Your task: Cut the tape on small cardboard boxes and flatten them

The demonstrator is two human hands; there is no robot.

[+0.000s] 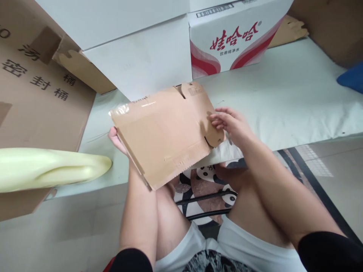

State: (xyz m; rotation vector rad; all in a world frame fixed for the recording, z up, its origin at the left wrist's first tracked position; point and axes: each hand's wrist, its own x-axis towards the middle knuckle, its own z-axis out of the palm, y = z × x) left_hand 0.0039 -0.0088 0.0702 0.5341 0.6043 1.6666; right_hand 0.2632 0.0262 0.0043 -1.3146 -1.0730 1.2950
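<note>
A flattened brown cardboard box (164,134) with clear tape along its top left edge is held above my lap, in front of a white table (283,102). My left hand (117,140) grips it from underneath at the left edge; only the thumb side shows. My right hand (231,124) is at the right end of the cardboard, fingers curled and pinched on a rounded flap there.
A white carton with red printing (229,41) and a plain white box (141,64) stand at the back of the table. Large brown cartons (36,87) lean at the left. A pale yellow-green object (51,168) lies at the left. A blue thing (351,79) sits far right.
</note>
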